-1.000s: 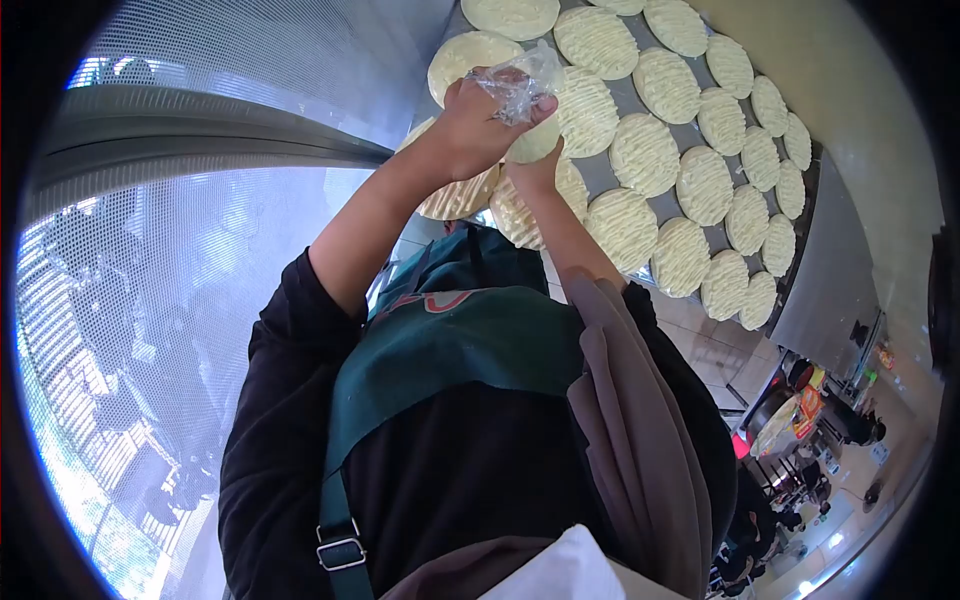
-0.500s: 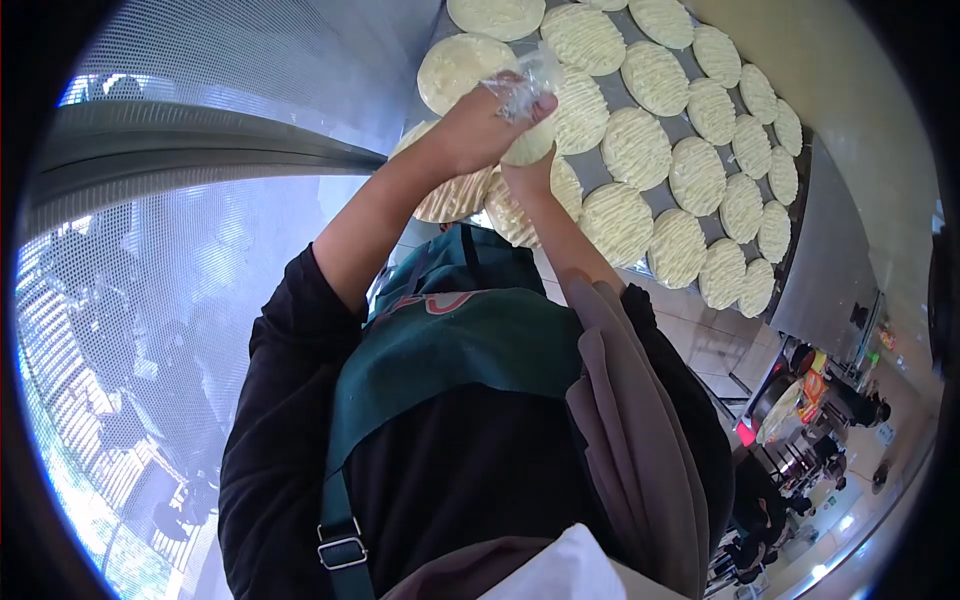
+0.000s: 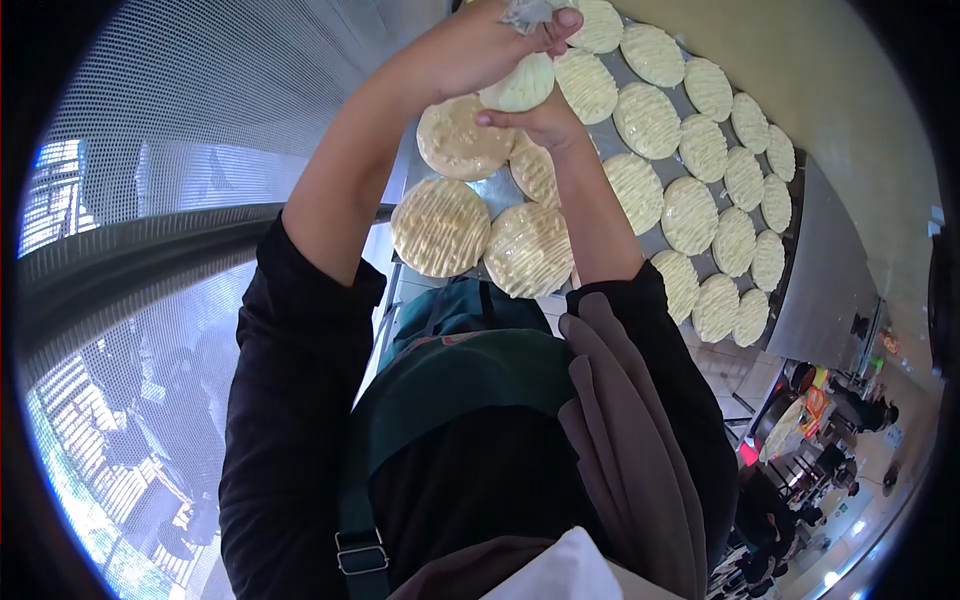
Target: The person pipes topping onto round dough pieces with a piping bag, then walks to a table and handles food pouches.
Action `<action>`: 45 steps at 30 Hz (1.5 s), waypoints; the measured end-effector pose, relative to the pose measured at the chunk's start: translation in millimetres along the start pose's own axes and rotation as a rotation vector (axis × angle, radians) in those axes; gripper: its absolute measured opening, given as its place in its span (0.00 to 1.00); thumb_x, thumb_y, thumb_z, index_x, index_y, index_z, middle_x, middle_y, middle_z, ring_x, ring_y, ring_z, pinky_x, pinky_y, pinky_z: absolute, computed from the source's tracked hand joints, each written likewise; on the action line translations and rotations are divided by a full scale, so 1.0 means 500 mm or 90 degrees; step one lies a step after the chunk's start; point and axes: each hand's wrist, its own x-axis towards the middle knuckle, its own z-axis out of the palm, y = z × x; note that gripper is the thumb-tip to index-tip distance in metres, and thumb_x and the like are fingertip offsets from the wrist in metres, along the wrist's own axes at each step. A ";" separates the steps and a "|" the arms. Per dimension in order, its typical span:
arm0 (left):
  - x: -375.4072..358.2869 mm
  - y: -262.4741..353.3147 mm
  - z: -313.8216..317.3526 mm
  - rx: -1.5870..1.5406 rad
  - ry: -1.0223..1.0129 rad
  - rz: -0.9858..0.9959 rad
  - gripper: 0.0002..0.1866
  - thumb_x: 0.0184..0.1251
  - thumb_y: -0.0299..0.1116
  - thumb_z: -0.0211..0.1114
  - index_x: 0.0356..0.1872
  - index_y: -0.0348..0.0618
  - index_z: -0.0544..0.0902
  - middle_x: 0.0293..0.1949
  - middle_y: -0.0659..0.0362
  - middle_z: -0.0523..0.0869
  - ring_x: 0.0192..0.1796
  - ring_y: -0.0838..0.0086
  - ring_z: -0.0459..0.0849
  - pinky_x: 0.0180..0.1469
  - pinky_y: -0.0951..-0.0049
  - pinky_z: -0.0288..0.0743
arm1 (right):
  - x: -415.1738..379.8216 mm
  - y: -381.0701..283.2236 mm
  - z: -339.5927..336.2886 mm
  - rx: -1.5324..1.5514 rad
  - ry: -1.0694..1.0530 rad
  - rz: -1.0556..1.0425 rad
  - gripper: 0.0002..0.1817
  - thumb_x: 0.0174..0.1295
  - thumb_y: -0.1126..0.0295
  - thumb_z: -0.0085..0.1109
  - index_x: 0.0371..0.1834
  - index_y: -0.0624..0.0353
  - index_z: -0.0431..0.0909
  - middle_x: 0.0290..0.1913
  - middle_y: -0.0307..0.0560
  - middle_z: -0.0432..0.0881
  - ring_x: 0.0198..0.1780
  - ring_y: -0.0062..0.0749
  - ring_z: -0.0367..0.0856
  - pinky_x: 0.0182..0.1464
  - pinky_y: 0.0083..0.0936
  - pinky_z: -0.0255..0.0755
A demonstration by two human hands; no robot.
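My left hand (image 3: pixel 470 55) is closed around the gathered, clear plastic top of a piping bag (image 3: pixel 524 84) filled with pale cream. From below, my right hand (image 3: pixel 546 121) cups the bag's bulging lower part, its thumb pointing left. The bag's tip is hidden behind my hands. Under and around them lie flat round breads. One round (image 3: pixel 465 138) beside my left wrist has a mostly smooth, blotchy top. Nearer to me, a round (image 3: pixel 440 228) and another round (image 3: pixel 528 250) carry ridged lines of cream.
Several more cream-lined rounds (image 3: pixel 690 216) lie in rows on a grey metal surface (image 3: pixel 485 188) stretching right. A perforated metal sheet (image 3: pixel 200 90) stands along the left side. Far right, a crowded room holds people and a large pan (image 3: pixel 782 425).
Both hands have moved farther from my body with the piping bag, toward the top of the view. The camera view has shifted, and the near rounds show more fully.
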 end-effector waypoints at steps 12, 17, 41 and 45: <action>0.031 -0.115 -0.013 0.163 0.208 -0.185 0.27 0.61 0.59 0.50 0.46 0.46 0.77 0.41 0.50 0.82 0.44 0.60 0.80 0.48 0.68 0.70 | 0.134 0.136 0.058 0.098 0.284 -0.114 0.23 0.42 0.78 0.67 0.44 0.61 0.70 0.40 0.41 0.77 0.40 0.25 0.77 0.39 0.23 0.72; 0.016 -0.131 -0.040 0.079 0.189 -0.100 0.27 0.68 0.54 0.43 0.44 0.34 0.71 0.41 0.52 0.77 0.43 0.67 0.72 0.49 0.69 0.66 | 0.135 0.166 0.094 0.101 0.249 -0.059 0.19 0.43 0.78 0.65 0.40 0.62 0.71 0.34 0.41 0.78 0.35 0.26 0.78 0.33 0.22 0.72; -0.007 -0.151 -0.021 0.141 0.204 -0.173 0.29 0.66 0.56 0.44 0.47 0.35 0.71 0.44 0.48 0.77 0.47 0.65 0.73 0.51 0.67 0.66 | 0.112 0.272 0.095 -0.118 0.261 0.053 0.31 0.45 0.73 0.65 0.54 0.63 0.63 0.49 0.50 0.73 0.51 0.36 0.74 0.51 0.30 0.67; -0.004 -0.142 -0.028 0.088 0.170 -0.170 0.28 0.66 0.55 0.44 0.47 0.36 0.71 0.44 0.49 0.77 0.47 0.67 0.73 0.51 0.68 0.66 | 0.102 0.191 0.079 -0.063 0.370 0.043 0.26 0.44 0.75 0.65 0.49 0.64 0.68 0.46 0.47 0.76 0.47 0.31 0.76 0.46 0.29 0.70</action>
